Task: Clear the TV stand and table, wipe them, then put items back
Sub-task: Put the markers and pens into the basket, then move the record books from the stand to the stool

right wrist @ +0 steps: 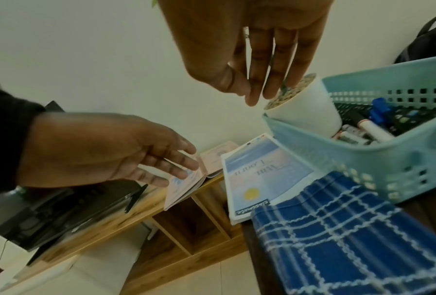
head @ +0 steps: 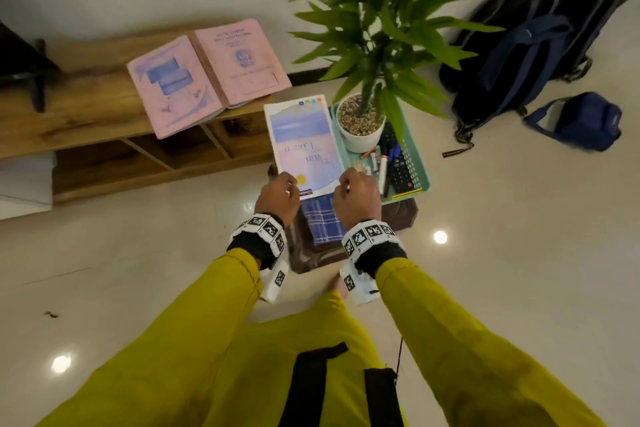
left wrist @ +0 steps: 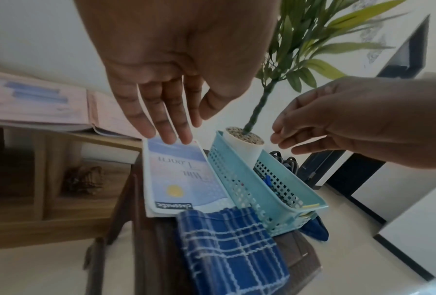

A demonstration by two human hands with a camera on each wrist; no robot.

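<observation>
A light-blue notebook [head: 301, 139] lies on a small dark table [head: 401, 215], beside a teal basket [head: 420, 163]. The basket holds a white potted plant [head: 360, 128], pens and a calculator. A blue checked cloth [head: 323, 222] lies at the table's near edge. My left hand [head: 277, 191] hovers over the notebook's near left corner with its fingers [left wrist: 166, 127] straight and empty. My right hand [head: 356, 194] hangs over the near right corner, its fingers [right wrist: 257, 79] relaxed and holding nothing. Two pink books [head: 207, 76] lie open on the wooden TV stand [head: 86, 114].
A dark TV foot [head: 34, 80] stands on the TV stand's left part, with open cubbies below. Black and blue backpacks [head: 536, 45] and a small blue bag [head: 581, 121] sit on the tiled floor to the right. Plant leaves [head: 398, 10] spread above the basket.
</observation>
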